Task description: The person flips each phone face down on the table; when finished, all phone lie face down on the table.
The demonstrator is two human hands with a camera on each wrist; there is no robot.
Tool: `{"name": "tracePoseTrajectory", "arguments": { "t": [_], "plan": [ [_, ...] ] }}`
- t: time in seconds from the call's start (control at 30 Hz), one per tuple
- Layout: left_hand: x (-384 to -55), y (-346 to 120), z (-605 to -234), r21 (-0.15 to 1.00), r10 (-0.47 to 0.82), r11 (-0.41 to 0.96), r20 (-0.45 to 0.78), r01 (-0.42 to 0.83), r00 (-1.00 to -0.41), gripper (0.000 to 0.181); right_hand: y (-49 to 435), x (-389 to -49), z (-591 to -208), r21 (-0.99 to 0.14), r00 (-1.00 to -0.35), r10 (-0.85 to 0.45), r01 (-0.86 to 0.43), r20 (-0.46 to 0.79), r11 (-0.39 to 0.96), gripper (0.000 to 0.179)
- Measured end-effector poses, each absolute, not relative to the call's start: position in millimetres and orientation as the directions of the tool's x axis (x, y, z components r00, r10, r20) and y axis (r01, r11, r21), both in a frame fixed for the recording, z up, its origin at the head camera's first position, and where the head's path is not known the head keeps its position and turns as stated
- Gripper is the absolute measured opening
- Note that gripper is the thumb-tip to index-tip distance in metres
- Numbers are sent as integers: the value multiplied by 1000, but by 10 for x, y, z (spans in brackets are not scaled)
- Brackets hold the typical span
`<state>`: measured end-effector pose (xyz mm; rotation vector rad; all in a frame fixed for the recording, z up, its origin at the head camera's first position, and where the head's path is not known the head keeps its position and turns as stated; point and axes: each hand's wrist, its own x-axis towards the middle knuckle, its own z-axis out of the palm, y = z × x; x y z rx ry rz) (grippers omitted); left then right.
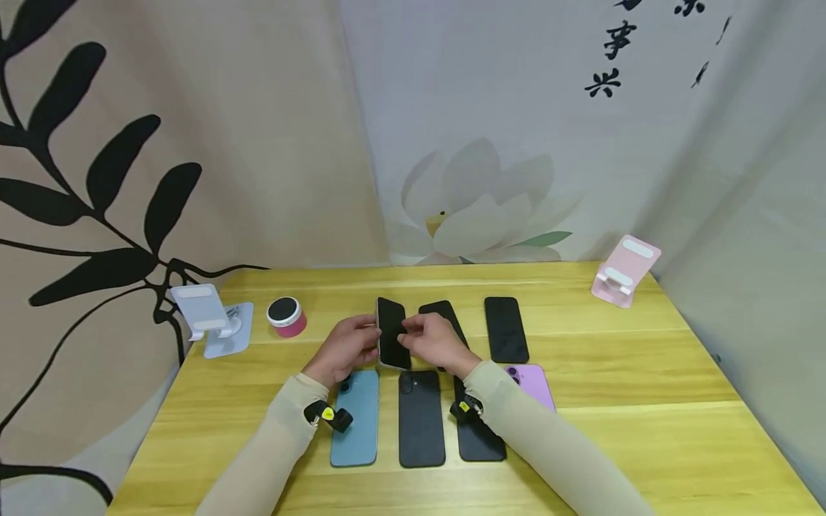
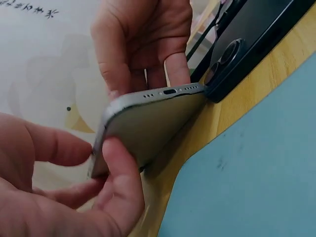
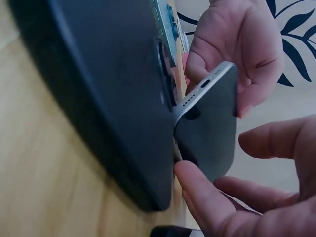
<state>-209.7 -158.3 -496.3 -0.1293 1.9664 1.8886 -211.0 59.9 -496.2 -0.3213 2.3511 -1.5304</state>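
A silver-edged phone with a dark screen is tilted on its side over the table. Its left long edge is raised, pinched between the thumb and fingers of my left hand. My right hand is at the other long edge; in the right wrist view a fingertip touches that low edge of the phone, while the thumb stands apart from the screen. Nearest in front lie a teal phone and a black phone, backs up. A dark phone is partly hidden behind my right hand.
A black phone lies to the right. Under my right forearm are another dark phone and a purple phone, both partly covered. A light blue stand, a pink jar and a pink stand stand farther out.
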Motion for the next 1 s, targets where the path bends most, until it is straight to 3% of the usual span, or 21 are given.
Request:
{"name": "tracePoseTrajectory", "arguments": {
  "t": [0.17, 0.3, 0.53, 0.83, 1.0],
  "plan": [
    [-2099, -1590, -4970, 935, 239, -1, -344, -354, -908, 52, 553, -2139, -4967, -939, -929, -331, 43, -163, 341, 43],
    [-2097, -1584, -4981, 926, 263, -51, -348, -374, -900, 53, 537, -2166, -4948, -967, -915, -348, 136, -206, 216, 50],
    [-2092, -1511, -5000, 929, 270, 41, -364, -367, -891, 55, 510, -2206, -4907, -963, -890, -368, 258, -269, 78, 51],
    [-2060, -1428, -4933, 932, 280, 180, -356, -315, -892, 56, 496, -2216, -4938, -971, -898, -371, 224, -238, 81, 48],
    [-2059, -1426, -4909, 933, 273, 166, -355, -320, -894, 56, 521, -2212, -4914, -974, -910, -350, 196, -224, 114, 44]
  ]
}}
